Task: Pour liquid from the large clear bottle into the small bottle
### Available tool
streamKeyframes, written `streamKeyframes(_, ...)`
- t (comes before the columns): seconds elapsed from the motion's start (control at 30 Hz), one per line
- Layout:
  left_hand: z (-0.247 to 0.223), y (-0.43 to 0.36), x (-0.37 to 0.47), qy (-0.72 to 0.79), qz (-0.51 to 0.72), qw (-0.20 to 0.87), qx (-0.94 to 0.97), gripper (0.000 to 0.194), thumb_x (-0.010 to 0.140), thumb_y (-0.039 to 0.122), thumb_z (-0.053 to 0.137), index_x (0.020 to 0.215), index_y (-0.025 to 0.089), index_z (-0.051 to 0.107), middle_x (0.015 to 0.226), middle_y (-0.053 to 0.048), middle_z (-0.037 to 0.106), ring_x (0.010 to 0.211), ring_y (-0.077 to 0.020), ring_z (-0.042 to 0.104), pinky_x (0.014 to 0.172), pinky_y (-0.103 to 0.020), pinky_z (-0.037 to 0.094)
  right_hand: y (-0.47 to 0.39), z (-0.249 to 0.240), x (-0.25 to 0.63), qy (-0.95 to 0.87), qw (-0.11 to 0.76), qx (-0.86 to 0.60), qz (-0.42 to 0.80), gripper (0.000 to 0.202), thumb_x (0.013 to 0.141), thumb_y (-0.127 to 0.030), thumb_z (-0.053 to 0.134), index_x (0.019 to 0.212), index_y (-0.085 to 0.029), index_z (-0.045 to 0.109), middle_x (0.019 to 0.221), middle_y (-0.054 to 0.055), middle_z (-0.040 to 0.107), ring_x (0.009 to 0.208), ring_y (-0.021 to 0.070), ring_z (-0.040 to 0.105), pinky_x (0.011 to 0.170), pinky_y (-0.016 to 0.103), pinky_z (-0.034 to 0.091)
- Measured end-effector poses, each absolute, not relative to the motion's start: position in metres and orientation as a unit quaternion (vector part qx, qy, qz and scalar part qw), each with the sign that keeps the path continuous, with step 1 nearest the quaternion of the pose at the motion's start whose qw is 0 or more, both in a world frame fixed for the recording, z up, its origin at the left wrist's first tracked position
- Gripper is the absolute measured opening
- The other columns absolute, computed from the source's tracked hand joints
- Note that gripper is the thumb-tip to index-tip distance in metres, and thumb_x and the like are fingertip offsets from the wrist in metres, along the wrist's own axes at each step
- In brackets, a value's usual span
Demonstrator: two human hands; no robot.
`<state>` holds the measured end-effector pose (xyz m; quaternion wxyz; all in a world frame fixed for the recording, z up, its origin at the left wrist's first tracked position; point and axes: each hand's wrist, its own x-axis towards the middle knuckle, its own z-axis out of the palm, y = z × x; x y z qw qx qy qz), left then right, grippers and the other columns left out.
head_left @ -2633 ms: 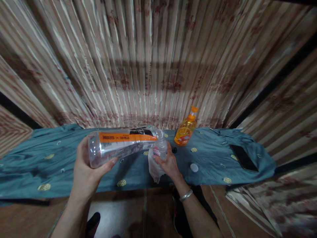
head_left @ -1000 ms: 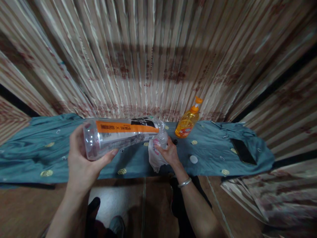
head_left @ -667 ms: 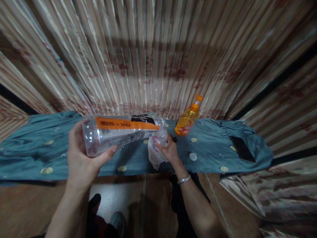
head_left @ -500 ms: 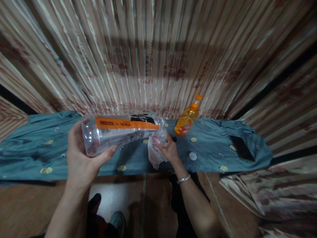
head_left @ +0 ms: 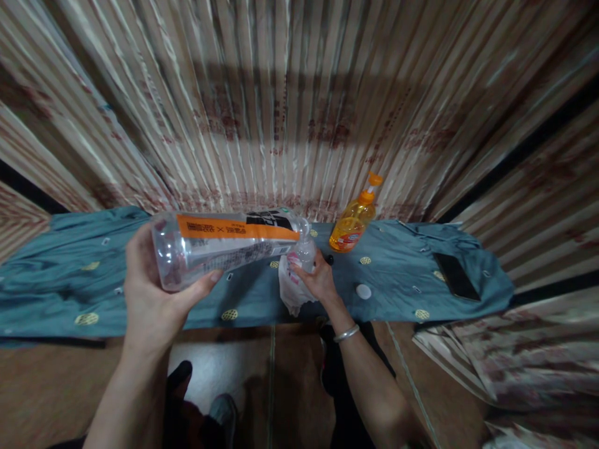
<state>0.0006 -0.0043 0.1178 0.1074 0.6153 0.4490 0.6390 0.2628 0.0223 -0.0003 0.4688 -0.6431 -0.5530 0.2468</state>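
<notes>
A large clear bottle [head_left: 229,240] with an orange label lies nearly level in the air, its mouth to the right. My left hand [head_left: 156,293] is wrapped round its base end. The bottle's mouth meets the top of a small clear bottle [head_left: 306,251], which stands upright inside or against a thin white plastic bag [head_left: 294,293]. My right hand [head_left: 318,275] holds the small bottle from the right side. Whether any liquid runs between the two bottles is too small to tell.
Behind and right of my right hand stands an orange pump bottle [head_left: 352,226]. A white cap [head_left: 364,292], a small black object [head_left: 330,259] and a black phone [head_left: 455,276] lie on the teal cloth [head_left: 393,274]. Curtains [head_left: 299,112] hang behind.
The view has shifted very slightly. Both hands keep their hold on the bottles, and the large bottle stays tilted at nearly the same angle.
</notes>
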Motion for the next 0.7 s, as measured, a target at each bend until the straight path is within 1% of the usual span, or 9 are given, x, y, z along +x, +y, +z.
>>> streamKeyframes(0.2,0.1202,-0.0048,0.0036,0.465,0.642,0.128,0.596,0.102,0.04,0.04,0.094,0.133,0.019,0.058,0.138,-0.018,0.06,0.125,-0.0397,0.06,0.092,-0.06,0.057,0.0226,-0.0017,0.263,-0.552,0.475,-0.641,0.243,0.052,0.075,-0.039,0.077,0.121,-0.023,0.06,0.103,0.005,0.076,0.093,0.0238,0.073,0.077,0.032,0.056)
streamKeyframes(0.4,0.1208,-0.0041,0.0058,0.455,0.652,0.132,0.593,0.101,0.039,0.039,0.094,0.131,0.02,0.058,0.135,-0.017,0.062,0.123,-0.0385,0.062,0.091,-0.059,0.058,0.0221,-0.0009,0.2625,-0.553,0.486,-0.631,0.246,0.052,0.075,-0.038,0.077,0.121,-0.022,0.06,0.104,0.005,0.076,0.092,0.0229,0.073,0.078,0.031,0.056)
streamKeyframes(0.5,0.1199,-0.0045,0.0045,0.453,0.653,0.138,0.592,0.103,0.039,0.039,0.094,0.133,0.02,0.057,0.136,-0.016,0.062,0.126,-0.0384,0.059,0.099,-0.061,0.052,0.0224,-0.0007,0.2624,-0.551,0.484,-0.634,0.245,0.051,0.075,-0.037,0.077,0.12,-0.022,0.06,0.104,0.005,0.076,0.092,0.023,0.073,0.079,0.031,0.056)
streamKeyframes(0.57,0.1187,-0.0041,0.0033,0.449,0.651,0.137,0.596,0.105,0.04,0.04,0.094,0.135,0.02,0.055,0.137,-0.016,0.061,0.127,-0.038,0.058,0.101,-0.062,0.051,0.0228,-0.0008,0.2625,-0.549,0.481,-0.638,0.247,0.05,0.074,-0.037,0.078,0.119,-0.022,0.06,0.103,0.005,0.076,0.092,0.0232,0.073,0.079,0.032,0.056)
streamKeyframes(0.7,0.1162,-0.002,0.0015,0.443,0.649,0.116,0.608,0.11,0.039,0.04,0.095,0.138,0.021,0.052,0.135,-0.015,0.061,0.118,-0.0346,0.063,0.09,-0.058,0.058,0.0229,-0.0009,0.2627,-0.549,0.482,-0.637,0.246,0.052,0.074,-0.037,0.078,0.12,-0.022,0.059,0.105,0.005,0.076,0.094,0.0232,0.072,0.08,0.032,0.056)
